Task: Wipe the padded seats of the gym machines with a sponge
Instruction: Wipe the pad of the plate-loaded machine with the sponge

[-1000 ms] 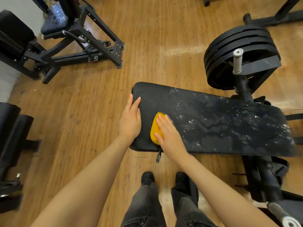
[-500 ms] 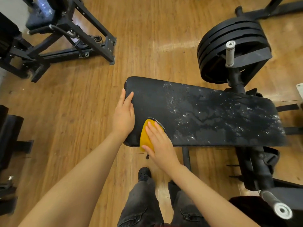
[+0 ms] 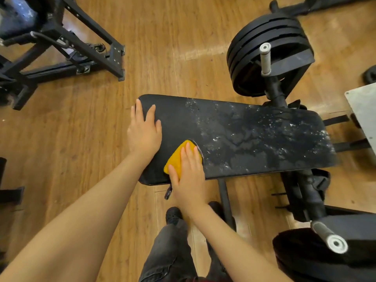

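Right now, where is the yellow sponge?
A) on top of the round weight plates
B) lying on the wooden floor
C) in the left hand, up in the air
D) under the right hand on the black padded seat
D: the right hand presses the yellow sponge flat onto the black padded seat, while the left hand rests bare on the seat's end.

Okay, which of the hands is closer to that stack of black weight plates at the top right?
Right. The right hand presses the yellow sponge on the bench pad, nearer the weight plates. The left hand rests flat at the pad's far left end, farther from them.
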The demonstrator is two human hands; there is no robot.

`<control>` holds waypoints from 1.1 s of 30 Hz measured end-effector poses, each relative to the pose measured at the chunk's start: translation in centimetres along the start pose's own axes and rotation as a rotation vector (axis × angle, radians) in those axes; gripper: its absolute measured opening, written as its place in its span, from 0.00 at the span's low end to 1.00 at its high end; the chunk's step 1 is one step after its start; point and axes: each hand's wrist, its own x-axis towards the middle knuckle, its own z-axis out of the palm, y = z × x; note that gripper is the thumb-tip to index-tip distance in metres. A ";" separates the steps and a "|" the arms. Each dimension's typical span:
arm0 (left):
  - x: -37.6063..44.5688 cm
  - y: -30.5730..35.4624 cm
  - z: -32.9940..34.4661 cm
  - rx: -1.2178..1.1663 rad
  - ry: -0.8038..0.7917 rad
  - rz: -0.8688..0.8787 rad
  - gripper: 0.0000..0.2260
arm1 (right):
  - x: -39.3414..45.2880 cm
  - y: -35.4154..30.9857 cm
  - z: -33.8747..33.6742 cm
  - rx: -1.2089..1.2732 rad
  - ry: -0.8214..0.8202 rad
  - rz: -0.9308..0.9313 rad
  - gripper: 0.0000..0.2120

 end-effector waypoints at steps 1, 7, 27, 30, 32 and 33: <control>0.0 0.1 0.2 0.031 0.001 0.001 0.22 | -1.0 0.1 0.1 -0.010 -0.005 0.003 0.34; -0.1 0.0 0.4 0.084 -0.003 0.002 0.22 | 1.5 5.1 -1.1 -0.019 0.014 0.111 0.32; -0.2 0.1 0.6 0.119 -0.005 0.002 0.22 | 2.2 12.9 -3.3 0.072 0.194 0.377 0.31; -0.2 0.2 0.7 0.122 -0.005 -0.004 0.22 | 2.3 12.5 -3.2 0.112 0.258 0.448 0.30; -0.2 0.2 0.7 0.127 -0.002 -0.006 0.22 | 1.6 9.5 -2.0 0.137 0.230 0.378 0.30; -0.2 0.2 0.7 0.128 -0.003 -0.005 0.22 | 1.0 7.5 -1.2 0.141 0.194 0.300 0.30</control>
